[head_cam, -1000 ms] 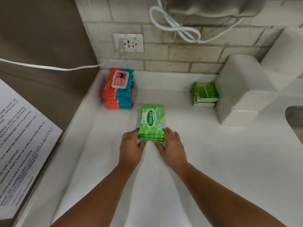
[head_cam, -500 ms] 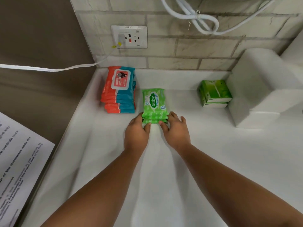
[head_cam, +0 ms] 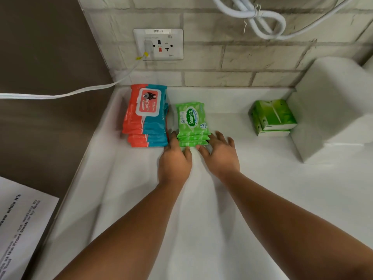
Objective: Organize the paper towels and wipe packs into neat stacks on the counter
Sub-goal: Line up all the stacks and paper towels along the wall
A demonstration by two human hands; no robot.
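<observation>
Green wipe stack (head_cam: 191,122): several Sanicare packs piled flat on the white counter (head_cam: 201,209), towards the back wall. It sits just beside the red-and-blue wipe stack (head_cam: 146,118), with a narrow gap between the two. The pile's near edges are roughly aligned.

Left hand (head_cam: 174,164): palm down on the counter at the stack's near left corner. The fingers lie fairly straight and together along the left side of the pile, in the gap next to the red-and-blue packs. The thumb touches the near edge.

Right hand (head_cam: 220,158): palm down at the near right corner. The fingers are straight and spread apart, the foremost touching the right side of the pile. The thumb rests against the near edge. Neither hand wraps round a pack.

Other task items: two green tissue packs (head_cam: 272,118) are stacked to the right, just beside a block of white paper towels (head_cam: 331,110) at the wall.

Surroundings: a wall socket (head_cam: 159,44) with a white cable (head_cam: 60,96) running left, a looped cord (head_cam: 262,19) above, and a printed sheet (head_cam: 22,225) at lower left.
</observation>
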